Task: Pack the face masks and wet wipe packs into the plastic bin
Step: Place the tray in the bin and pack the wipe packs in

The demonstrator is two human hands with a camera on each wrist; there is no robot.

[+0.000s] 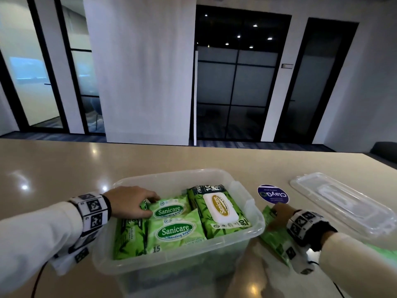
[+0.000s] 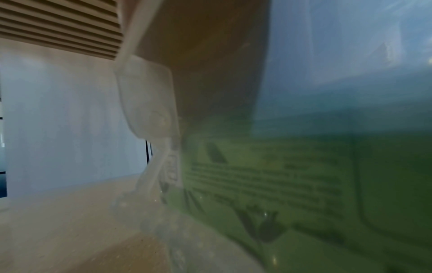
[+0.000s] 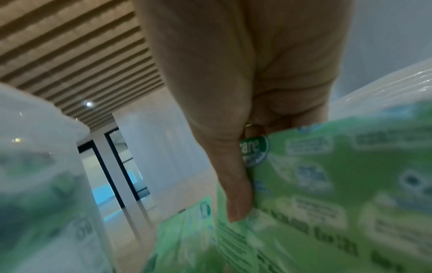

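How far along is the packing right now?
Done: several wipe packs already lie in the bin. In hand: the left hand grips a pack in the bin, while the right hand grips another pack beside it. Left: that pack, then maybe the lid. No masks are visible.

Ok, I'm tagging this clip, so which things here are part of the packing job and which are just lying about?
Part of the job:
- plastic bin, open
- wet wipe packs inside it
- wipe pack outside, gripped by the right hand
- left hand, on a pack in the bin

Lying about:
- clear lid on the table
- round blue sticker
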